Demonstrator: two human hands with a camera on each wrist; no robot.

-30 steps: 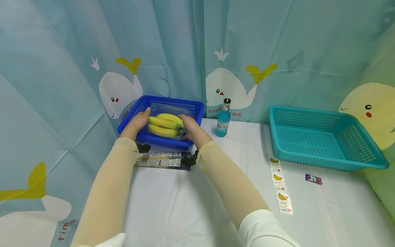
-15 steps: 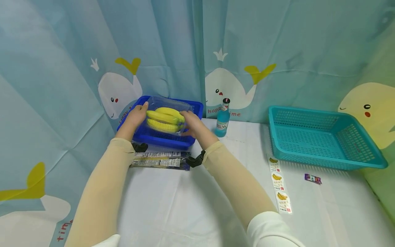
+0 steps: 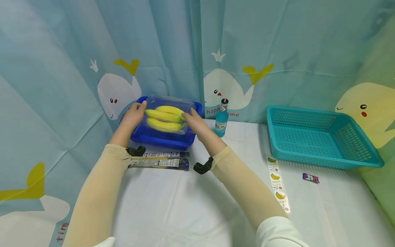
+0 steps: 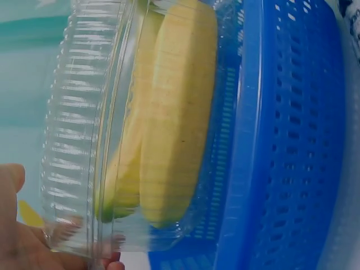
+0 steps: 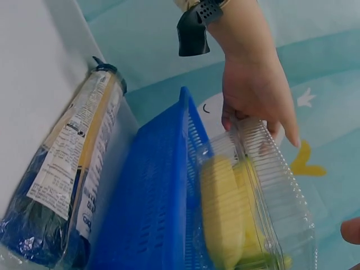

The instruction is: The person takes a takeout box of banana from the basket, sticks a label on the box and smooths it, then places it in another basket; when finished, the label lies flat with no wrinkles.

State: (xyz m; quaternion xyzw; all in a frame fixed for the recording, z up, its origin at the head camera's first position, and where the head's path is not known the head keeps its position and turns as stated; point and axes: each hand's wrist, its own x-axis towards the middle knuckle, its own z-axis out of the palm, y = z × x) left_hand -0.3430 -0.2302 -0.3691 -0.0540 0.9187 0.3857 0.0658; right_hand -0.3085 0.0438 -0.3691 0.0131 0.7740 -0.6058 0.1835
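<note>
A clear plastic box [image 3: 169, 102] with yellow bananas [image 3: 165, 116] inside is held over the blue basket [image 3: 160, 141]. My left hand [image 3: 131, 118] grips its left end, and my right hand [image 3: 199, 126] grips its right end. In the left wrist view the bananas [image 4: 179, 112] show through the ribbed box wall, above the blue basket [image 4: 253, 169]. The right wrist view has the left hand [image 5: 256, 90] curled round the far end of the box [image 5: 275, 180], with part of the right thumb [image 5: 351, 232] at the edge.
A blue bottle [image 3: 221, 120] stands right of the blue basket. In front of that basket lies a long printed package [image 3: 158, 161]. Farther right are a teal basket [image 3: 314, 159], a strip of banana cards [image 3: 275, 181] and a small purple packet [image 3: 310, 178].
Both hands have raised the box with the bananas out of the blue basket, a little toward the back. The right hand has shifted slightly right at its end.
</note>
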